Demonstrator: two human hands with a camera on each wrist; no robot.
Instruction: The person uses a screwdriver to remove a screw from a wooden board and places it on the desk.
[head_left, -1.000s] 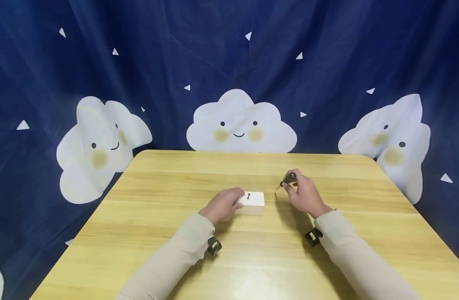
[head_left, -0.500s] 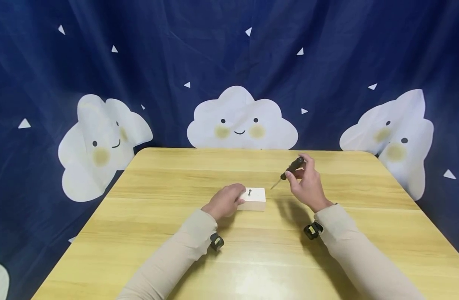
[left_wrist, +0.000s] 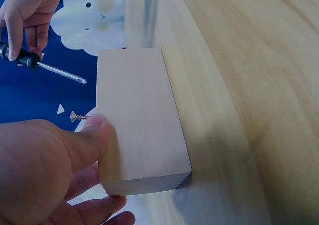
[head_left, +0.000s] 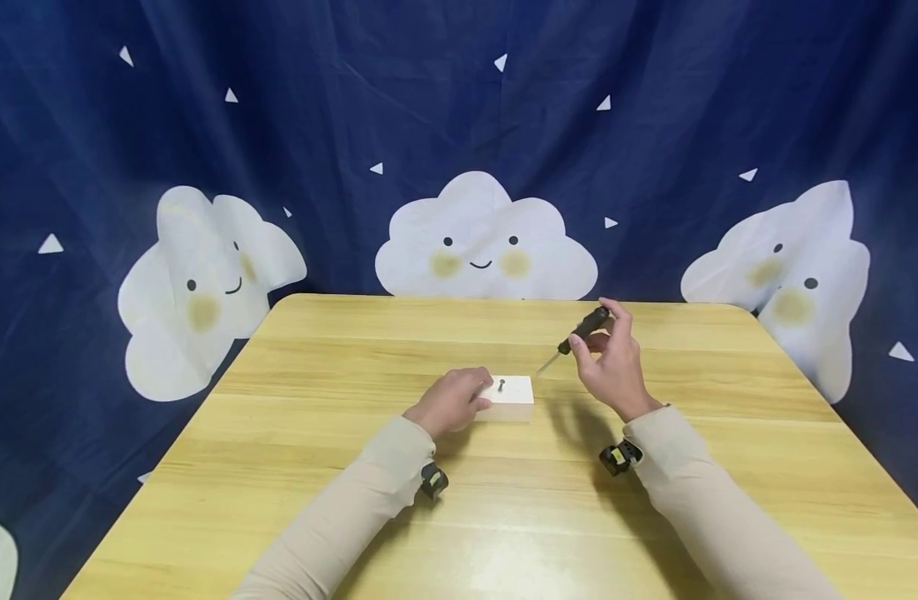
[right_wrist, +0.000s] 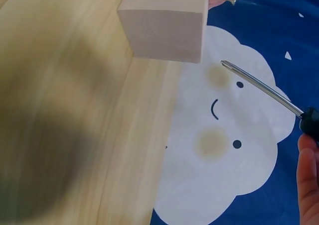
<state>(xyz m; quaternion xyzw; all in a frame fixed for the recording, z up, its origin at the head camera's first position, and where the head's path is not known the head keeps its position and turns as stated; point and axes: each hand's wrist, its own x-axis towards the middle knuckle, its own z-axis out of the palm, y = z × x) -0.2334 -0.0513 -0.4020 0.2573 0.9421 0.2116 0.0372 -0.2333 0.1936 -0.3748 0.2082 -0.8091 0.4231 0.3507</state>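
Note:
A pale wooden block [head_left: 513,400] lies on the table in the head view, a screw [head_left: 501,385] standing up from its top face. My left hand [head_left: 450,402] grips the block's left end, thumb on the near side. In the left wrist view the screw [left_wrist: 79,116] shows its head and part of its thread beside the thumb. Between thumb and fingers my right hand [head_left: 615,367] holds a screwdriver [head_left: 583,330] by its black handle. Its metal shaft slants down to the left, and the cross-shaped tip [right_wrist: 227,64] is apart from the screw, to the block's right.
The wooden table [head_left: 354,500] has rounded far corners. Behind it hangs a dark blue curtain [head_left: 459,100] with white clouds and small triangles. A small black camera is strapped to each wrist.
My right hand has lifted and turned the screwdriver, so the handle now points up and right and more of it shows. My left hand stays on the block.

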